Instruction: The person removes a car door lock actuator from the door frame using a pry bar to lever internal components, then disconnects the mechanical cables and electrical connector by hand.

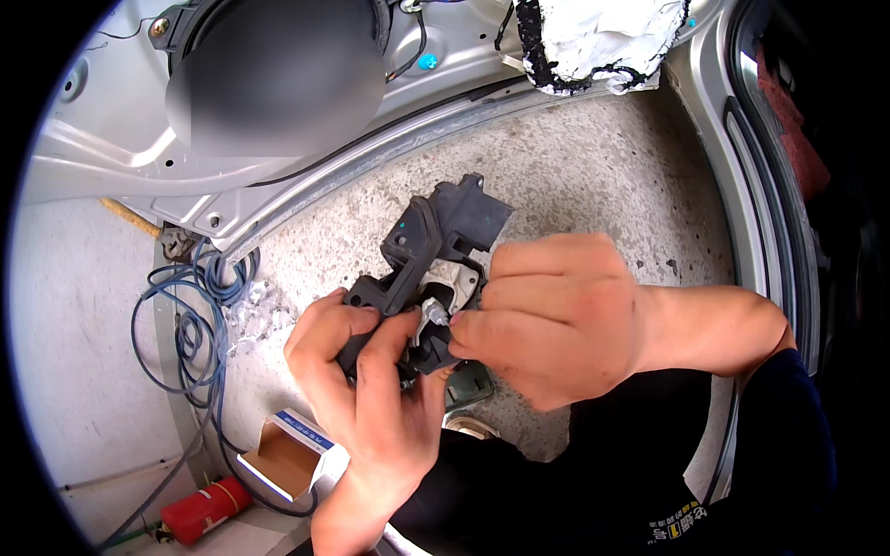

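Note:
A black plastic car door latch (pixel 443 222) with a pale metal plate is held up in front of me, over the speckled floor. My left hand (pixel 375 398) is closed around its lower left end, thumb and fingers wrapped on the housing. On its other side my right hand (pixel 561 320) is closed, with the fingertips pressed against the latch beside a small silvery metal part (pixel 434 313). Whether the right fingertips pinch a separate small piece is hidden.
A bare car door panel (pixel 120 120) stands across the far side, with a blurred round area on it. To the left lie a coiled blue hose (pixel 190 324), an open cardboard box (pixel 287 454) and a red fire extinguisher (pixel 206 510). The car's door frame (pixel 742 185) runs along the right.

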